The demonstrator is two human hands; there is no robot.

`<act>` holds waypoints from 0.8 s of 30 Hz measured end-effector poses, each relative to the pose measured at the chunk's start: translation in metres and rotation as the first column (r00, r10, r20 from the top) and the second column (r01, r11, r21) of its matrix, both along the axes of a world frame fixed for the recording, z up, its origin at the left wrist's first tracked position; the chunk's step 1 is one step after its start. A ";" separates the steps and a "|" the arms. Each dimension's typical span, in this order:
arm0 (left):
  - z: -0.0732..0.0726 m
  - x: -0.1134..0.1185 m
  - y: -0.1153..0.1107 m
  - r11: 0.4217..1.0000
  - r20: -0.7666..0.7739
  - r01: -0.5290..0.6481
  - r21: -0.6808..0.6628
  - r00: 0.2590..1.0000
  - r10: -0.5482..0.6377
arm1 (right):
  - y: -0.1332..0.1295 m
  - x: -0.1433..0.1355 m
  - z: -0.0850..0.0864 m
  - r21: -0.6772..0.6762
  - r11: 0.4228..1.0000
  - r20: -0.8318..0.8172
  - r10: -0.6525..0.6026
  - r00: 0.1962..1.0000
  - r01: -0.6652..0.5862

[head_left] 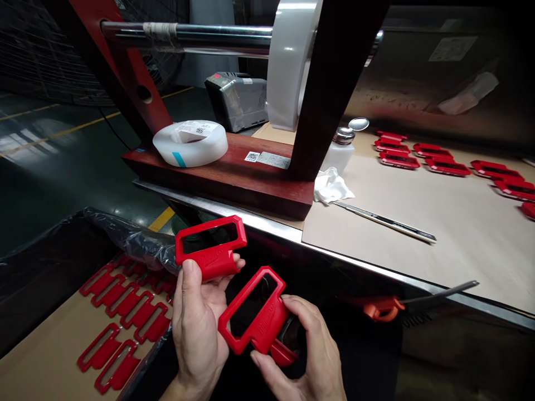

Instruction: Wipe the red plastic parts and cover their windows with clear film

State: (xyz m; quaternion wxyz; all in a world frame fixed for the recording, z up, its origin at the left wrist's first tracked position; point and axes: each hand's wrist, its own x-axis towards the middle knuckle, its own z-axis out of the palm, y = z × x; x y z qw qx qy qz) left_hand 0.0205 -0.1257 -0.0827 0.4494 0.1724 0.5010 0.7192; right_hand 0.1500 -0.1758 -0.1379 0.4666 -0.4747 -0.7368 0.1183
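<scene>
My left hand (200, 323) is closed on a red plastic frame (211, 263), its thumb on the lower edge and its fingers behind. The frame has a long window opening and raised lettering on a tab. In my right hand (311, 348), thumb and fingers pinch a second red frame (265, 331) of the same kind, tilted, its window toward the left. Behind it, close to the right palm, part of another red piece (283, 355) shows, mostly hidden. The two frames are close together, in front of the bench edge.
At lower left a lined box (45, 356) holds several red frames (129, 303) on cardboard. A wooden stand (234, 181) carries a tape roll (190, 143). On the bench lie a utility knife (388, 223), a crumpled tissue (331, 186), a pump bottle (339, 153), red parts (447, 166) and an orange-handled tool (382, 308).
</scene>
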 end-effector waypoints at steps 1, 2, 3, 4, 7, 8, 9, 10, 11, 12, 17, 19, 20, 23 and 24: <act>0.000 0.000 0.000 1.000 0.002 0.005 -0.001 1.000 -0.005 | 0.000 0.000 0.000 -0.008 1.000 0.000 0.003 1.000 -0.003; 0.001 0.000 0.000 1.000 0.002 0.009 -0.002 1.000 -0.009 | 0.000 0.000 0.000 -0.014 1.000 -0.003 0.004 1.000 -0.004; 0.001 0.000 0.001 1.000 0.001 0.011 0.000 1.000 -0.011 | 0.000 0.000 -0.001 -0.017 1.000 -0.005 0.004 1.000 -0.004; 0.001 0.000 0.001 1.000 -0.001 0.012 0.004 1.000 -0.012 | 0.001 0.000 -0.001 -0.018 1.000 -0.006 0.005 1.000 -0.005; 0.001 -0.001 0.000 1.000 -0.004 0.009 0.013 1.000 -0.009 | 0.000 -0.001 -0.001 -0.013 1.000 -0.009 0.009 1.000 -0.009; 0.001 -0.001 0.000 1.000 -0.001 0.012 0.011 1.000 -0.012 | 0.000 -0.001 -0.001 -0.015 1.000 -0.013 0.008 1.000 -0.008; 0.001 -0.001 -0.001 1.000 0.003 0.014 0.008 1.000 -0.014 | -0.001 -0.001 -0.001 -0.023 1.000 -0.019 0.003 1.000 -0.003; 0.001 -0.002 -0.001 1.000 0.008 0.015 0.004 1.000 -0.015 | -0.001 -0.001 -0.001 -0.031 1.000 -0.025 -0.002 1.000 0.001; 0.001 -0.002 -0.001 1.000 0.013 0.015 0.002 1.000 -0.015 | -0.002 -0.002 -0.001 -0.037 0.999 -0.029 -0.003 1.000 0.002; 0.001 -0.002 -0.001 1.000 0.016 0.014 0.001 1.000 -0.014 | -0.002 -0.002 -0.001 -0.042 0.999 -0.032 -0.005 0.999 0.004; 0.001 -0.002 -0.001 1.000 0.022 0.010 -0.005 1.000 -0.010 | -0.001 -0.004 -0.001 -0.022 1.000 -0.026 0.013 1.000 -0.013; 0.001 -0.002 0.000 1.000 0.022 0.009 -0.006 1.000 -0.009 | -0.001 -0.005 -0.001 -0.020 1.000 -0.047 -0.003 0.999 0.002; 0.001 -0.002 0.000 1.000 0.020 0.010 -0.005 1.000 -0.010 | -0.002 -0.005 -0.002 -0.030 0.999 -0.063 -0.018 0.998 0.016; 0.002 -0.002 0.000 1.000 -0.002 0.007 0.000 1.000 -0.007 | -0.002 -0.005 -0.002 -0.057 0.998 -0.078 -0.032 0.996 0.027; 0.002 -0.002 -0.001 1.000 -0.011 0.003 0.000 1.000 -0.003 | -0.003 -0.005 -0.002 -0.056 0.998 -0.064 -0.023 0.998 0.019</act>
